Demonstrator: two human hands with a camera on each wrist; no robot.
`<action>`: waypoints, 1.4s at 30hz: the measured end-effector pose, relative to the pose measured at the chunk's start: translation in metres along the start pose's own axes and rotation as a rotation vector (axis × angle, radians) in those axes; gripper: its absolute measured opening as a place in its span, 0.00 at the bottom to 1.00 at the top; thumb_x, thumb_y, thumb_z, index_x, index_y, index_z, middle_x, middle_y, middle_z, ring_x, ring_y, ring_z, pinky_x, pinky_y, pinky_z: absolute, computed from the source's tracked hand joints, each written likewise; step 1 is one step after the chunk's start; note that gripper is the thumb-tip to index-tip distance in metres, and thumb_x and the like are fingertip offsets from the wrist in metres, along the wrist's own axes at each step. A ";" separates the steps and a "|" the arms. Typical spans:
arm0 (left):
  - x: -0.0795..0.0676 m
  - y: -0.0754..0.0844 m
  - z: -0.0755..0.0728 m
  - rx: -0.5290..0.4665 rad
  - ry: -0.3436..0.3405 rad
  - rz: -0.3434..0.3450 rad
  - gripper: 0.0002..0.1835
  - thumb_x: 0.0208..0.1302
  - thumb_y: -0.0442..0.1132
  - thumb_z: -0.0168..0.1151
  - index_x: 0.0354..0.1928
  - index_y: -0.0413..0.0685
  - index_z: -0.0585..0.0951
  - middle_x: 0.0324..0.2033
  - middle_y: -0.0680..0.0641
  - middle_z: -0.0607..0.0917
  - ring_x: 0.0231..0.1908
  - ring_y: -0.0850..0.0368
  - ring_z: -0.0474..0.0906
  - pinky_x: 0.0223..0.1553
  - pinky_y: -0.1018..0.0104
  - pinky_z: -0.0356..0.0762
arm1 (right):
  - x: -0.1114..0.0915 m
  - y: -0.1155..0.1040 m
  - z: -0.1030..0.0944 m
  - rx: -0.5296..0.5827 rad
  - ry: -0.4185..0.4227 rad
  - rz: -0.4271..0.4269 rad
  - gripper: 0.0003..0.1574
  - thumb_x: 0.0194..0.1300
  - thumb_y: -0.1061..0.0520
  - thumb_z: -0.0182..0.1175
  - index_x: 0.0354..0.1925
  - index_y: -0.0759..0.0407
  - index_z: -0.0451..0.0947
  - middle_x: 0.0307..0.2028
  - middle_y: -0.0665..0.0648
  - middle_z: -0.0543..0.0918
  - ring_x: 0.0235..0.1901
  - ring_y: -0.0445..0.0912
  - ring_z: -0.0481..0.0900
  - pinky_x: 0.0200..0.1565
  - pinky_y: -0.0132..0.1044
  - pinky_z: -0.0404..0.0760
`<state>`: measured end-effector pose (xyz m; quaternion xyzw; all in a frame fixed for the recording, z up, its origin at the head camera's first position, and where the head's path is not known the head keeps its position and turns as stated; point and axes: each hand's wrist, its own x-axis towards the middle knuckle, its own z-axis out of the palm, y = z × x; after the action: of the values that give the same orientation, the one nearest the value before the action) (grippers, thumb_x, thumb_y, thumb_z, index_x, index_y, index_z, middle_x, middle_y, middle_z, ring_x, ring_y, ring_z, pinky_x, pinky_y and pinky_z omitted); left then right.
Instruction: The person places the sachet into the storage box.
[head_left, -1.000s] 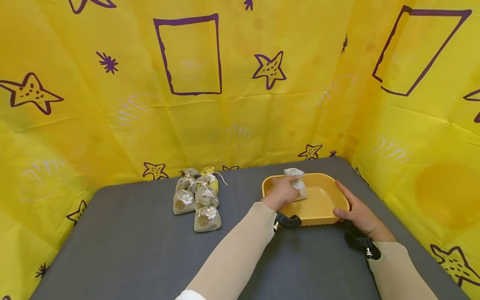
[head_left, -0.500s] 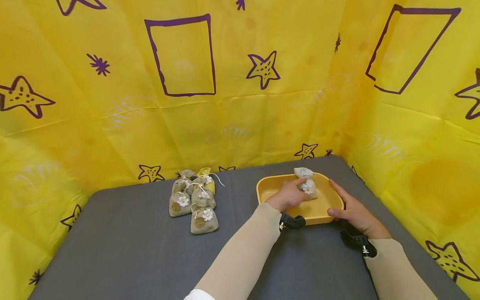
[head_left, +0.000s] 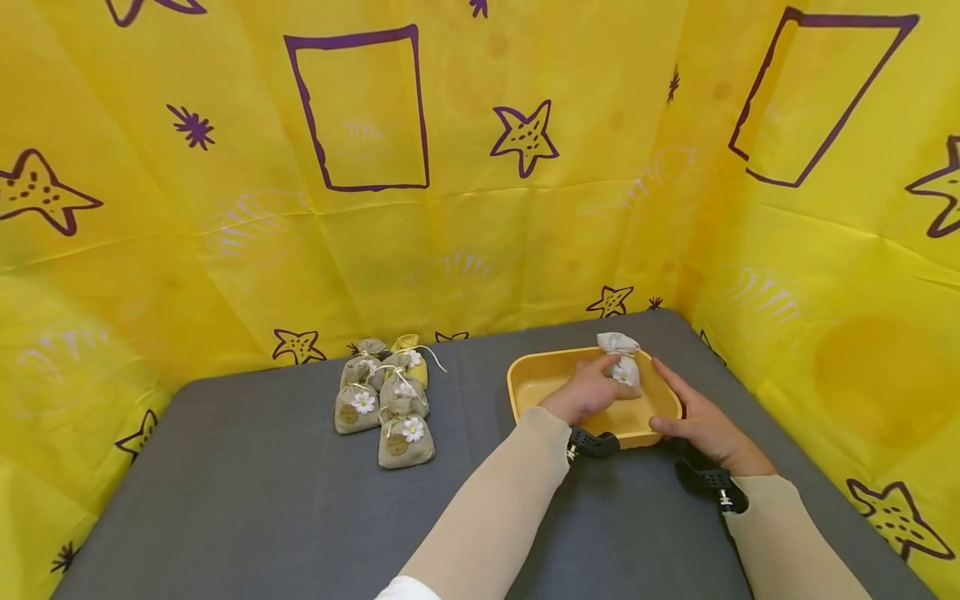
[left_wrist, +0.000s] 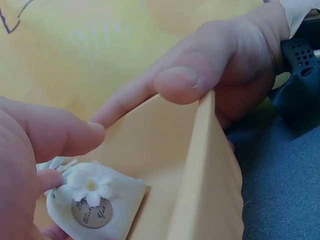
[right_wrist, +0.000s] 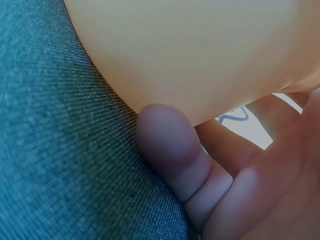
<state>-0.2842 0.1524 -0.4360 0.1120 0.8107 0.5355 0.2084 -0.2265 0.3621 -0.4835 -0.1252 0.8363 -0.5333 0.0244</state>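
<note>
From here I have the fingers of the left hand [head_left: 587, 392] grasping the pale bag [head_left: 625, 375] in the right half of the yellow tray [head_left: 637, 438], whose right end the right hand [head_left: 701, 423] clasps, I judge, to stop it sliding on the worktop [head_left: 285, 508].

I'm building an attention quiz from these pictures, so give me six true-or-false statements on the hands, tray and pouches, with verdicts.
1. The right hand holds the tray. True.
2. The tray is blue. False: it is yellow.
3. The left hand touches a pale pouch. True.
4. The pale pouch is undecorated. False: a white flower is on it.
5. The yellow pouch is outside the tray. True.
6. The yellow pouch is frontmost outside the tray. False: a brown pouch is.
</note>
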 end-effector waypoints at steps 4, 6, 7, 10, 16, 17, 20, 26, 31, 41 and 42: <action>-0.006 0.005 -0.001 -0.040 0.047 -0.008 0.38 0.56 0.41 0.75 0.70 0.60 0.73 0.65 0.43 0.64 0.57 0.51 0.66 0.56 0.60 0.69 | 0.002 -0.001 0.001 0.003 -0.012 0.001 0.59 0.64 0.53 0.66 0.81 0.46 0.41 0.75 0.70 0.47 0.52 0.61 0.69 0.41 0.35 0.79; -0.012 0.009 -0.005 -0.056 0.072 -0.014 0.38 0.56 0.42 0.75 0.70 0.60 0.72 0.65 0.44 0.65 0.54 0.51 0.67 0.55 0.60 0.70 | 0.002 0.000 0.001 0.005 -0.014 0.001 0.59 0.64 0.52 0.66 0.81 0.46 0.41 0.74 0.70 0.48 0.52 0.61 0.69 0.40 0.36 0.79; -0.016 0.012 -0.008 -0.065 0.079 -0.005 0.38 0.56 0.43 0.75 0.70 0.59 0.72 0.65 0.45 0.65 0.55 0.52 0.68 0.55 0.60 0.70 | 0.002 0.000 0.001 0.009 -0.016 0.000 0.59 0.64 0.53 0.66 0.81 0.46 0.41 0.74 0.70 0.48 0.51 0.61 0.70 0.39 0.37 0.80; -0.032 0.018 -0.021 -0.084 0.064 0.026 0.39 0.57 0.47 0.74 0.71 0.60 0.71 0.67 0.48 0.65 0.57 0.52 0.68 0.56 0.58 0.70 | 0.001 0.002 0.000 0.000 -0.011 -0.011 0.59 0.64 0.53 0.66 0.81 0.47 0.41 0.74 0.70 0.50 0.51 0.61 0.69 0.38 0.37 0.79; -0.071 0.023 -0.052 -0.025 -0.035 0.141 0.43 0.55 0.54 0.75 0.73 0.69 0.66 0.71 0.51 0.60 0.67 0.48 0.61 0.62 0.52 0.65 | 0.000 0.004 -0.002 -0.020 -0.003 -0.008 0.58 0.65 0.54 0.66 0.80 0.47 0.42 0.74 0.68 0.51 0.52 0.60 0.68 0.42 0.35 0.78; -0.078 0.023 -0.058 -0.004 -0.047 0.158 0.44 0.55 0.55 0.75 0.74 0.71 0.66 0.71 0.52 0.60 0.67 0.48 0.60 0.62 0.52 0.65 | 0.000 0.004 -0.002 -0.026 0.000 -0.002 0.58 0.65 0.54 0.66 0.80 0.47 0.42 0.74 0.68 0.51 0.53 0.60 0.68 0.42 0.35 0.77; -0.100 0.021 -0.078 0.089 -0.065 0.219 0.47 0.54 0.57 0.75 0.75 0.73 0.63 0.72 0.55 0.58 0.68 0.50 0.60 0.62 0.51 0.64 | 0.000 0.003 -0.001 -0.045 0.003 0.003 0.58 0.65 0.54 0.65 0.80 0.47 0.42 0.73 0.68 0.52 0.52 0.61 0.68 0.40 0.37 0.79; -0.139 0.000 -0.132 0.142 -0.056 0.279 0.48 0.55 0.56 0.75 0.76 0.74 0.60 0.73 0.57 0.54 0.67 0.49 0.63 0.61 0.51 0.67 | 0.001 0.002 0.000 -0.079 0.007 0.007 0.58 0.65 0.53 0.65 0.81 0.46 0.41 0.74 0.68 0.50 0.55 0.61 0.64 0.40 0.36 0.78; -0.173 -0.034 -0.179 0.028 -0.048 0.261 0.48 0.56 0.48 0.77 0.76 0.72 0.60 0.75 0.57 0.50 0.71 0.49 0.57 0.59 0.52 0.71 | 0.002 0.003 0.000 -0.057 0.000 0.004 0.58 0.65 0.53 0.65 0.81 0.47 0.41 0.74 0.68 0.49 0.54 0.60 0.65 0.38 0.37 0.79; -0.222 -0.101 -0.254 -0.006 0.047 0.250 0.45 0.63 0.37 0.70 0.78 0.59 0.57 0.76 0.44 0.43 0.72 0.37 0.51 0.57 0.40 0.70 | 0.001 0.002 0.000 -0.051 0.005 0.010 0.59 0.65 0.53 0.65 0.81 0.46 0.40 0.75 0.69 0.46 0.56 0.61 0.63 0.38 0.37 0.79; -0.226 -0.106 -0.259 0.010 0.062 0.244 0.45 0.64 0.38 0.70 0.78 0.59 0.57 0.76 0.43 0.44 0.72 0.36 0.52 0.57 0.39 0.69 | 0.001 0.001 0.000 -0.051 0.003 0.010 0.59 0.65 0.52 0.65 0.81 0.46 0.40 0.76 0.69 0.46 0.57 0.61 0.63 0.38 0.37 0.79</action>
<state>-0.1983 -0.1948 -0.3960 0.1943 0.7997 0.5561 0.1159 -0.2278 0.3625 -0.4845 -0.1208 0.8502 -0.5120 0.0226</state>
